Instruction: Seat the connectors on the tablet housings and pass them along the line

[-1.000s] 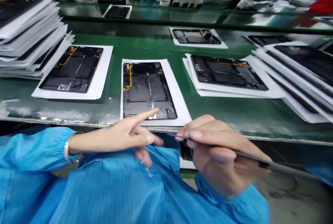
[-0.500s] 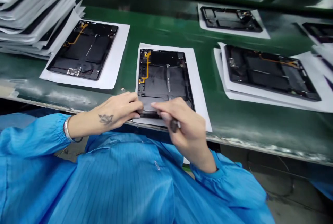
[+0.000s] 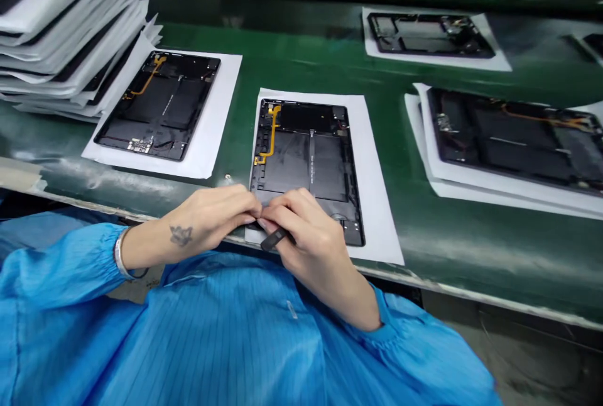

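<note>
"Location of the item?"
"The flat black rectangular casing (image 3: 330, 164), fitted with a thin orange ribbon cable (image 3: 272, 137), lies on a white paper sheet (image 3: 379, 211) at the near edge of the glossy green bench (image 3: 301, 38)."
"Fingers?"
"Left hand (image 3: 221, 212): tips bunched together at the casing's near left corner; whether they pinch anything, I cannot tell. Right hand (image 3: 308, 230): fingers curled round a slim black tool (image 3: 273, 240), tips just beside the left's."

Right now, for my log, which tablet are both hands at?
The front-middle tablet: left hand and right hand meet at its near-left corner; the others lie apart.
</note>
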A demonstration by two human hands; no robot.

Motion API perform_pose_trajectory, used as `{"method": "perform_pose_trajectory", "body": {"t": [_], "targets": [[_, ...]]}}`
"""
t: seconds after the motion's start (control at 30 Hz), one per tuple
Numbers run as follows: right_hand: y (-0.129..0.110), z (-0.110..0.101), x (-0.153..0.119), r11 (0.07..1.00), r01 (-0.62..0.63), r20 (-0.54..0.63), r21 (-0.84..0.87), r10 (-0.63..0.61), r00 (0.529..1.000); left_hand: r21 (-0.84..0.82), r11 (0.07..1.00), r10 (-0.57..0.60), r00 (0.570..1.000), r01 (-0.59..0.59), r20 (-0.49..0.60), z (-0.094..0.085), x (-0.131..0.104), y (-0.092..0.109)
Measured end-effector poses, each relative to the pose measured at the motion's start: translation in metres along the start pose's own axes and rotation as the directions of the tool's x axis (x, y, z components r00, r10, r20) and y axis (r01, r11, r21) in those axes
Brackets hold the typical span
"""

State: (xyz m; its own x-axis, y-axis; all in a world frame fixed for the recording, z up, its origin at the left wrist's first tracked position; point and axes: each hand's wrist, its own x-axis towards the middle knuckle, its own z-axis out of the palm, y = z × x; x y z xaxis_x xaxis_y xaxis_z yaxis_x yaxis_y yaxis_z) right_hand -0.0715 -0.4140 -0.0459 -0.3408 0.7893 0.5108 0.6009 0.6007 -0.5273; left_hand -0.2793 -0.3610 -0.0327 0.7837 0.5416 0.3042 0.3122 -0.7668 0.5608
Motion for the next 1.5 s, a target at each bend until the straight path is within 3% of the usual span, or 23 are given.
{"method": "perform_pose_trajectory", "body": {"t": [0.07, 0.2, 0.6, 0.73, 0.87, 1.07, 1.33, 1.4, 1.5], "targets": [[-0.001, 0.0, 0.001, 1.0, -0.009, -0.016, -0.006, 0.009, 1.0, 0.022, 1.0, 0.003, 0.999, -0.002, -0.049, -0.001, -0.001, 0.0], [0.0, 0.0, 0.002, 1.0, -0.026, -0.037, 0.015, 0.026, 0.999, -0.017, 0.993, -0.115, 0.978, 0.114, -0.174, -0.004, 0.001, 0.002], [-0.002, -0.001, 0.004, 0.992, -0.107, -0.068, 0.066, 0.111, 0.991, -0.022, 0.997, -0.071, 0.972, 0.068, -0.224, 0.007, 0.005, 0.011], [-0.001, -0.004, 0.0, 0.994, -0.101, -0.043, 0.038, 0.103, 0.994, 0.008, 0.998, -0.065, 0.98, 0.068, -0.188, 0.004, 0.008, 0.012], [0.003, -0.009, -0.008, 1.0, -0.028, 0.006, 0.005, 0.028, 1.0, 0.074, 0.994, -0.073, 0.994, 0.079, -0.082, 0.001, 0.006, 0.003], [0.008, -0.01, -0.017, 0.98, 0.137, 0.12, -0.143, -0.12, 0.985, 0.293, 0.954, 0.027, 0.995, -0.055, 0.099, 0.002, -0.007, -0.008], [0.003, -0.011, -0.011, 0.95, 0.164, 0.224, -0.266, -0.105, 0.969, 0.432, 0.893, 0.034, 0.977, -0.125, 0.211, -0.011, 0.003, 0.015], [0.002, -0.012, -0.01, 0.946, 0.171, 0.224, -0.276, -0.109, 0.968, 0.435, 0.89, 0.052, 0.979, -0.135, 0.199, -0.013, 0.002, 0.015], [0.001, -0.012, -0.009, 0.943, 0.179, 0.207, -0.28, -0.122, 0.971, 0.411, 0.905, 0.089, 0.993, -0.115, 0.082, -0.011, -0.007, 0.009]]}}
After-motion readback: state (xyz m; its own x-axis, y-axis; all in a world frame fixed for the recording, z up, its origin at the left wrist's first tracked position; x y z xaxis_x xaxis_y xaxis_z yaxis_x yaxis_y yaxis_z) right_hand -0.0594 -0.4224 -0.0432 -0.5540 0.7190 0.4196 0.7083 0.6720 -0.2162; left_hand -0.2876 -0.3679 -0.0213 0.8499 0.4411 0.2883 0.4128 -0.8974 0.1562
